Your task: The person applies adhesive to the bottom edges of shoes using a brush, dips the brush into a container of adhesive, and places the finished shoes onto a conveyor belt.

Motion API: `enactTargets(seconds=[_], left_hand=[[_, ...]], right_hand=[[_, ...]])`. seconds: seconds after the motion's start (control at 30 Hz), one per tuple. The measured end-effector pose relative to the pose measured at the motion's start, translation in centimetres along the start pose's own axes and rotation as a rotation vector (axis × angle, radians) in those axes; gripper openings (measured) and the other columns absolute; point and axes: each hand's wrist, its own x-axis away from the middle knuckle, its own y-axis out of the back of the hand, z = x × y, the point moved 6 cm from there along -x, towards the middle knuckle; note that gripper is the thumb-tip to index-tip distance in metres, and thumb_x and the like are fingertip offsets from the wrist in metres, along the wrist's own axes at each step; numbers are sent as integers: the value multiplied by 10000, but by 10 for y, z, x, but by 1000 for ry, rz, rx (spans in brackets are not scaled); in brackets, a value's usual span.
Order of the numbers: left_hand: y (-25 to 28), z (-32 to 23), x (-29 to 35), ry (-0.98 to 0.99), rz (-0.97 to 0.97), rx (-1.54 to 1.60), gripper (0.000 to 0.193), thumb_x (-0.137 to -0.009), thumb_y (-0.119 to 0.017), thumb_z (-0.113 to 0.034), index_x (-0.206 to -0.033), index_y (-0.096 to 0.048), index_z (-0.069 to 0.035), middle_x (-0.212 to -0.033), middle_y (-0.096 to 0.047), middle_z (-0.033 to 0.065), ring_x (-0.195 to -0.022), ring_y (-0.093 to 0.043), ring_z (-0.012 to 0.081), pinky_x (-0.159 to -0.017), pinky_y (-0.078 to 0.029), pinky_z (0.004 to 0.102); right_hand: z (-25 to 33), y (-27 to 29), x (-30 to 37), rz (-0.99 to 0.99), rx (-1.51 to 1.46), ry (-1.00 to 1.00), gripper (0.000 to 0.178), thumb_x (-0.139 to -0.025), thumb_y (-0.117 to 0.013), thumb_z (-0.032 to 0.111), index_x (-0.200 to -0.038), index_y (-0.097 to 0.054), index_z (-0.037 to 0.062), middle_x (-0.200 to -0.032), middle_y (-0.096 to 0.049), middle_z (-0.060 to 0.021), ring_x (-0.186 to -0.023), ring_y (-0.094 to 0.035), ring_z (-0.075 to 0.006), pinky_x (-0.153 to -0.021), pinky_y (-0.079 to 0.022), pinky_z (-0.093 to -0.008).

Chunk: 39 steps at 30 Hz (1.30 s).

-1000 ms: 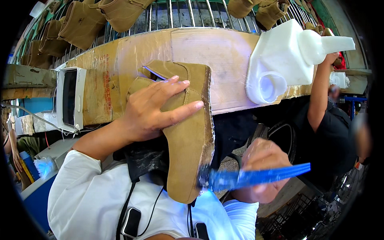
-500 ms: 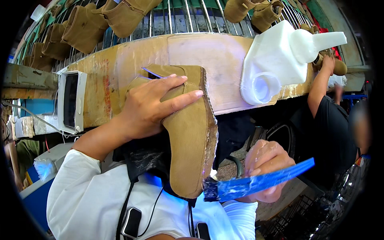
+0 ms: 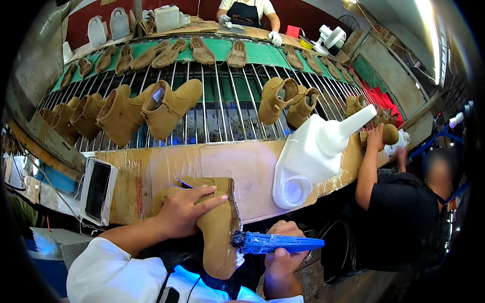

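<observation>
My left hand (image 3: 181, 214) is closed round the upper part of a tan ankle boot (image 3: 216, 247), its fingers stretched across the suede. The boot lies toe toward me, with its underside turned to the right. In my right hand (image 3: 283, 228) is a blue-handled brush (image 3: 280, 243). Its dark bristles touch the bottom edge of the boot about midway along. White wet stuff shows on that edge nearer the toe. To the right stands a white plastic bottle (image 3: 309, 154) with a spout, and a round white cup (image 3: 292, 192) at its near side.
A cardboard-covered bench edge (image 3: 174, 159) runs before me. A white-framed device (image 3: 97, 191) stands left. Beyond are metal rollers (image 3: 227, 111) carrying several tan boots (image 3: 169, 108) and a green belt (image 3: 222, 73) with soles (image 3: 236, 54). One co-worker (image 3: 404, 202) sits right; another (image 3: 247, 12) works opposite.
The view has tilted up, showing more of the line beyond. The brush has moved from near the toe further up the boot's edge. My left hand keeps its hold.
</observation>
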Motion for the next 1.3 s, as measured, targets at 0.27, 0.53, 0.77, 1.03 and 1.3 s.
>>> enactTargets(seconds=[0.27, 0.53, 0.77, 1.03, 1.3], left_hand=[[1, -1, 1, 8, 35, -31, 771, -581, -758, -83, -1307, -535, -210, -1201, -584, 141, -1027, -636, 302, -789, -539, 379], [2, 2, -4, 25, 57, -11, 778, -563, -757, -74, -1300, -536, -190, -1205, -579, 140, -1027, -634, 306, -801, -538, 380], [1, 4, -6, 44, 50, 8, 782, -554, -773, -92, -1294, -539, -193, -1207, -580, 129, -1013, -641, 293, -794, -542, 368], [-1, 7, -4, 54, 57, -12, 805, -534, -781, -97, -1295, -538, -189, -1218, -576, 127, -1010, -641, 295, -794, -543, 371], [-1, 9, 0, 58, 32, 15, 802, -520, -782, -98, -1283, -546, -158, -1210, -586, 140, -1015, -639, 306, -813, -538, 383]], right_hand=[[-8, 1, -5, 3, -54, -68, 393, -775, -729, 356, -767, -547, 8, -695, -521, -100, -577, -488, -182, -525, -398, -295], [-25, 6, -7, 28, -154, -145, 392, -781, -730, 342, -767, -554, -8, -718, -527, -111, -575, -486, -182, -531, -406, -301], [-31, 6, -8, 8, -188, -136, 370, -775, -733, 324, -787, -576, -11, -711, -548, -112, -572, -495, -174, -534, -415, -304], [-33, 3, -10, 1, -199, -133, 365, -773, -732, 324, -790, -592, -13, -717, -562, -121, -566, -503, -174, -513, -421, -302], [-36, -1, -8, 11, -185, -194, 402, -772, -745, 367, -772, -566, 8, -724, -537, -102, -549, -484, -167, -471, -405, -288]])
